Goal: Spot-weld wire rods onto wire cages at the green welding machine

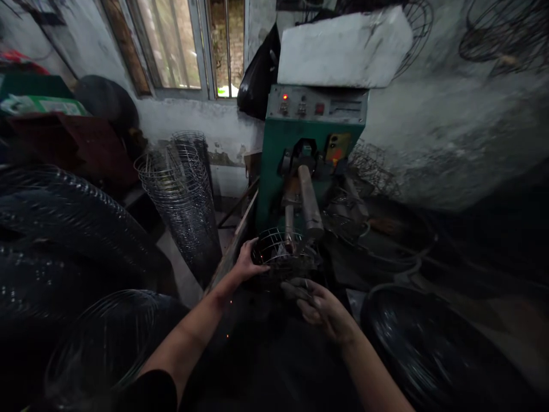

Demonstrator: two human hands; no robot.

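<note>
Grips with the left hand the left side of a round, open cage of thin grey metal wire, with thumb toward the near edge and fingers around the outside. Holds the right hand just beside the cage's near side, with fingers curled together; cannot tell, in this dim light, whether pinching anything. To find the cage, look ahead of both hands, below the thick cylindrical grey metal arm of a boxy green metal machine, close to a slimmer metal rod; cannot tell whether touching it. Expect little weight, to judge by the thin wire: stiff and springy, perhaps smooth to the touch, unlikely to shatter but likely to bend out of round under hard squeezing. Best taken by the outer rim, at a crossing of wires, lightly and clear of rod and arm. Mind the glowing orange sparks below the left hand. Farther left, see a tall, leaning stack of round silvery wire frames.
</note>
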